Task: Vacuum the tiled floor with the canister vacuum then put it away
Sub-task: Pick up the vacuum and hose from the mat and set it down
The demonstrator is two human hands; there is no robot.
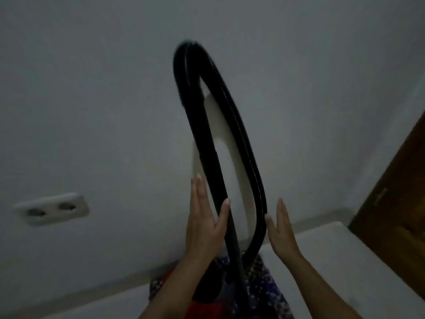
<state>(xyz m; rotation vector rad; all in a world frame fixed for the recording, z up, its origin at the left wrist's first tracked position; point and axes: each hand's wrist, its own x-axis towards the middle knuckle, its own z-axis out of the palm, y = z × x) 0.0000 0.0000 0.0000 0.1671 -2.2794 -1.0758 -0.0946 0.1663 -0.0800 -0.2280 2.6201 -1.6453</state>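
The black vacuum hose [195, 84] stands in a tall narrow loop against the white wall, with the dark wand [234, 240] running down from it. The red and black canister [208, 295] shows low in the frame, mostly hidden by my arms. My left hand [204, 222] lies flat with straight fingers against the left side of the loop, its thumb on the wand. My right hand [279, 231] is flat and straight-fingered beside the loop's right side, its thumb touching the hose.
A double wall socket [51, 208] sits on the wall at the left. A brown wooden door [395, 194] stands at the right. A white surface [340, 268] lies below it, and a patterned cloth [259, 286] lies under the vacuum. The room is dim.
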